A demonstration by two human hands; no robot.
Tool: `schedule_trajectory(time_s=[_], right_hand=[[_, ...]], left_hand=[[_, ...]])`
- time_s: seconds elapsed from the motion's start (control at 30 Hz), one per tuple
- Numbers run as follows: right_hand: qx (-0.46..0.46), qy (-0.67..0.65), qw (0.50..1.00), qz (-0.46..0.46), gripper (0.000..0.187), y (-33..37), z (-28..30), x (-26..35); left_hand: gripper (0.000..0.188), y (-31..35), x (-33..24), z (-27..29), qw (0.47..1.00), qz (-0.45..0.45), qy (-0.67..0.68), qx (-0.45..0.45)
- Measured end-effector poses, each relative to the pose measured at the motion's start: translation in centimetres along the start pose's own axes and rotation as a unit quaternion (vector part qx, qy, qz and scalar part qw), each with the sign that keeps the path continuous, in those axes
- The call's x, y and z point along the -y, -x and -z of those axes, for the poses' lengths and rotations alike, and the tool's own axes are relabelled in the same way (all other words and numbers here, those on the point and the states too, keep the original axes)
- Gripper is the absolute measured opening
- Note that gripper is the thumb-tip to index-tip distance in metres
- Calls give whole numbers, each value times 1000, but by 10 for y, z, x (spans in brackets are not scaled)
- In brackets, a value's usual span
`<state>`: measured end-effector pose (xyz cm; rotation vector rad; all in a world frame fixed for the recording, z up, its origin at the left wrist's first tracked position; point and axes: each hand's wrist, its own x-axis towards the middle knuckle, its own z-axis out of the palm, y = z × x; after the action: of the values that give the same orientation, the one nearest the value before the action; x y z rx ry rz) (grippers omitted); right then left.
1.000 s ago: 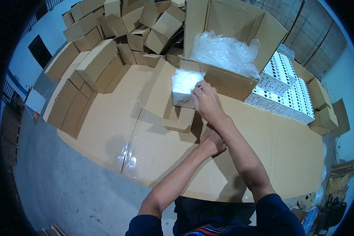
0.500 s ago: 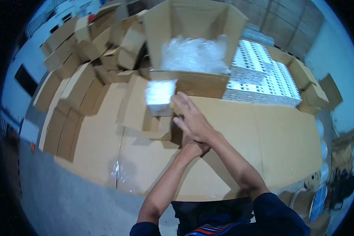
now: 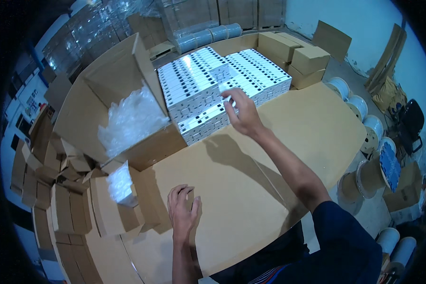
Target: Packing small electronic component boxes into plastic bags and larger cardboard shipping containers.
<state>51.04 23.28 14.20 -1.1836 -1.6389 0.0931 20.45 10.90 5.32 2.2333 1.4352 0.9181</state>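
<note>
My right hand (image 3: pixel 242 112) reaches over the front edge of stacked white boxes (image 3: pixel 194 85) with dark markings, its fingers loosely curved, thumb apart, and nothing in it. From this view I cannot tell whether a fingertip touches the stack. My left hand (image 3: pixel 182 208) hovers over or rests on the cardboard tabletop (image 3: pixel 232 199), empty, its fingers half bent and apart. Left of it stands an open cardboard box (image 3: pixel 104 215) with a bubble-wrapped bundle (image 3: pixel 121 183) sticking up out of it.
A large open carton (image 3: pixel 87 102) holds clear bubble wrap (image 3: pixel 132 120) behind the small box. Several open cartons (image 3: pixel 68 208) line the left side. Closed brown boxes (image 3: pixel 310 59) stand at the far right corner. Cable spools (image 3: pixel 369 177) stand on the floor to the right.
My hands, crossed beside the small box before, have parted. The right hand has moved to the white stack, the left lies over the tabletop. The view has swung right.
</note>
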Motion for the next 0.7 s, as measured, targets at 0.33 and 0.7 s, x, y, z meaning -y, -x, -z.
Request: schedule_trajectory(time_s=[0.33,0.7], right_hand=[[44,169,983,-56,53,-123,24,-129],[54,258,962,-71,38,-129,29,-162]], left_hand=[[27,-33,-36,-35,1000,11,-7,-20],[24,-42,-47,-46,999,27,13,-14]])
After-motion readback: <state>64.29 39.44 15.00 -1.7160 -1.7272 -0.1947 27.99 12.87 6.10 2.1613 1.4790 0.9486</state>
